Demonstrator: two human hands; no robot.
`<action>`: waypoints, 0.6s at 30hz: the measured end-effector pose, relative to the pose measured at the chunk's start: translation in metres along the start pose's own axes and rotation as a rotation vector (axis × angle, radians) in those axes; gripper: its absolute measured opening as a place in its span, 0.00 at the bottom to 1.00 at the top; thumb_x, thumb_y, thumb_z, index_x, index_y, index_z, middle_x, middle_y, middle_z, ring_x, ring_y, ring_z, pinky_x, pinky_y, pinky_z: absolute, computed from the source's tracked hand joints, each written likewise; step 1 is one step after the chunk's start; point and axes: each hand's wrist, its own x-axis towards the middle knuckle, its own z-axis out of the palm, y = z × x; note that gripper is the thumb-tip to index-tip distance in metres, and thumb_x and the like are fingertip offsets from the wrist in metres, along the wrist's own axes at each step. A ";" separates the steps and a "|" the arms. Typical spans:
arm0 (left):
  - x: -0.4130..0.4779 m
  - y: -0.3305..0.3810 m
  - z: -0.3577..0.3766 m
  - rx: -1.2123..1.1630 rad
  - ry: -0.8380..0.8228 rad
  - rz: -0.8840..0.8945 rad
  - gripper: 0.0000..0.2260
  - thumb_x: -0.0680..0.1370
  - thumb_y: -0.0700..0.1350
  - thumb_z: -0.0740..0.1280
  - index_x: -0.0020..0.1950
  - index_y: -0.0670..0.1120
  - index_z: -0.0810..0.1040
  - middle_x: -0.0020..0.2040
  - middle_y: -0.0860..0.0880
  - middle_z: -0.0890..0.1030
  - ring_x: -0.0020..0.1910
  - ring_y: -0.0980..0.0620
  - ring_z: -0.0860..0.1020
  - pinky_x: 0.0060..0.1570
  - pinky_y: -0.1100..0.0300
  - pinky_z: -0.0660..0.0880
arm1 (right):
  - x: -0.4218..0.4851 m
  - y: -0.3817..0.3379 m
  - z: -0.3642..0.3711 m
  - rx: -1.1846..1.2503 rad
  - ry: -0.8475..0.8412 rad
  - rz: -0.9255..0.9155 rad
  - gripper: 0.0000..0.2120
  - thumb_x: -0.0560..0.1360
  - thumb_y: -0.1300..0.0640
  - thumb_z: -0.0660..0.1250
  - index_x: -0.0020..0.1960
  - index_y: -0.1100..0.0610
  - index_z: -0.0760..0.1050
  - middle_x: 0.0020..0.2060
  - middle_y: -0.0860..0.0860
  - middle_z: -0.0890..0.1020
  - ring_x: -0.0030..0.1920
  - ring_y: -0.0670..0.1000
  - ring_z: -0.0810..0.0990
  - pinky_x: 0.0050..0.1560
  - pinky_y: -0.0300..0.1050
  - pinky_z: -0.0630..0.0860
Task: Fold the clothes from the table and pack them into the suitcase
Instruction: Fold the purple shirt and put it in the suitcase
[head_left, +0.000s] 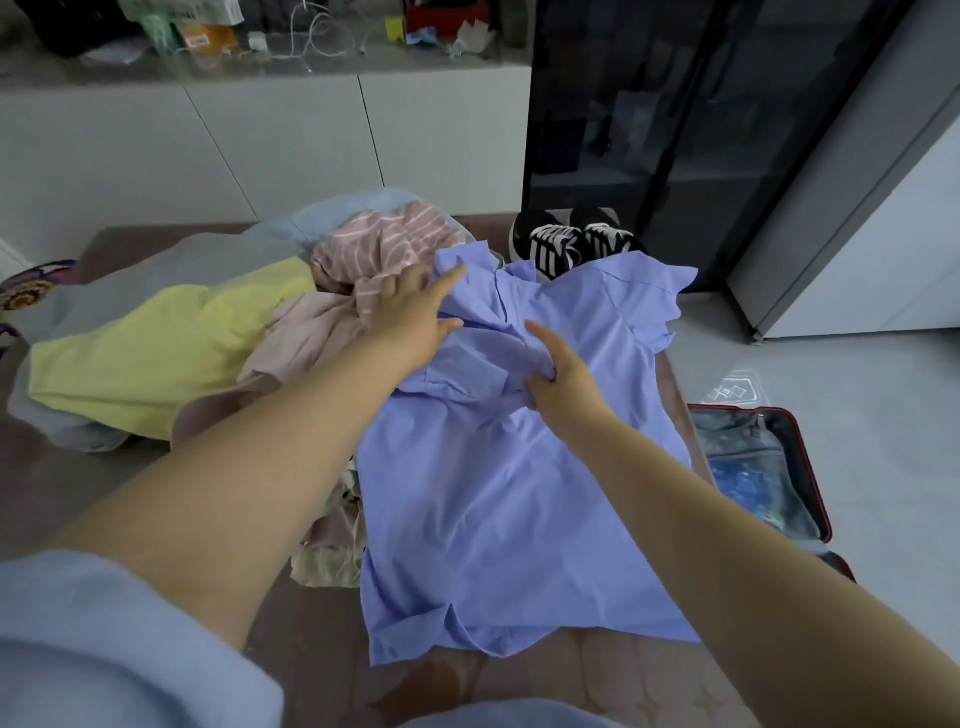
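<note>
The blue shirt (493, 493) lay spread on the table (78, 467), collar away from you. Your left hand (415, 312) rested on its upper part with fingers straight, gripping nothing. Your right hand (563, 379) had curled fingers and pinched a fold of the shirt at the chest. The suitcase (809, 467) stood open on the floor, just beside the table on your right. A yellow garment (156, 353) lay at the left.
</note>
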 end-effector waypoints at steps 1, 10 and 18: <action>0.005 0.005 0.002 0.022 -0.040 0.033 0.25 0.79 0.51 0.62 0.74 0.58 0.58 0.76 0.46 0.53 0.73 0.41 0.52 0.72 0.51 0.49 | 0.000 0.000 0.000 -0.003 -0.042 -0.011 0.26 0.74 0.75 0.50 0.67 0.57 0.70 0.49 0.51 0.75 0.37 0.37 0.76 0.36 0.25 0.70; 0.055 -0.006 -0.038 0.296 -0.016 -0.047 0.16 0.80 0.54 0.57 0.61 0.48 0.76 0.70 0.44 0.67 0.69 0.42 0.59 0.66 0.51 0.55 | 0.016 0.024 -0.022 0.205 0.032 0.047 0.15 0.77 0.72 0.57 0.52 0.58 0.80 0.39 0.47 0.79 0.33 0.38 0.77 0.41 0.32 0.76; 0.041 -0.020 -0.040 0.207 0.240 -0.127 0.18 0.77 0.49 0.63 0.65 0.45 0.69 0.66 0.40 0.69 0.66 0.40 0.63 0.62 0.49 0.59 | 0.043 0.040 -0.046 0.197 0.056 0.177 0.13 0.76 0.64 0.63 0.52 0.47 0.76 0.49 0.44 0.78 0.49 0.47 0.76 0.58 0.42 0.72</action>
